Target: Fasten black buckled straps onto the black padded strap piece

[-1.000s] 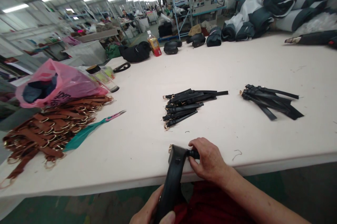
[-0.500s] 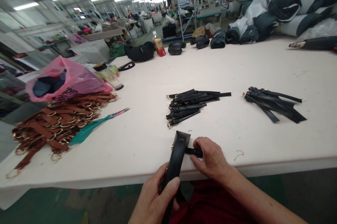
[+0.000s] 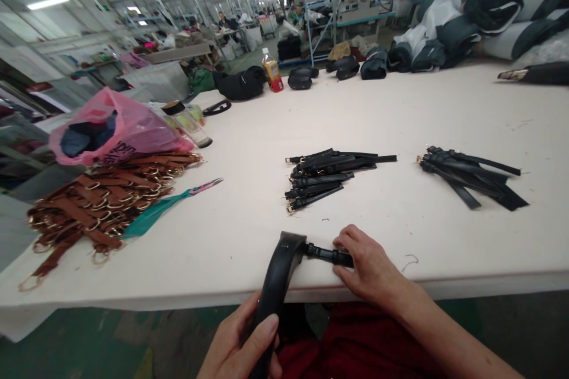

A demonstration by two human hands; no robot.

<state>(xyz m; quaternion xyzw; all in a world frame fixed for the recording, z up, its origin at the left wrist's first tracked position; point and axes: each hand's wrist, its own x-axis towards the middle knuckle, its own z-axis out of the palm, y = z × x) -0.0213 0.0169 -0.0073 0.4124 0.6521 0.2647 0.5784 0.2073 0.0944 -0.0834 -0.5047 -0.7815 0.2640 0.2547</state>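
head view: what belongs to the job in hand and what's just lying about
Likely the job:
- left hand: wide black piece
- right hand: narrow black strap
- middle black pile, right black pile

Likely just lying about:
- pink bag
- drink bottle
- brown straps

1 pink bag [image 3: 140,127] sits by brown straps [image 3: 84,204], 1 drink bottle [image 3: 272,72] farther back.
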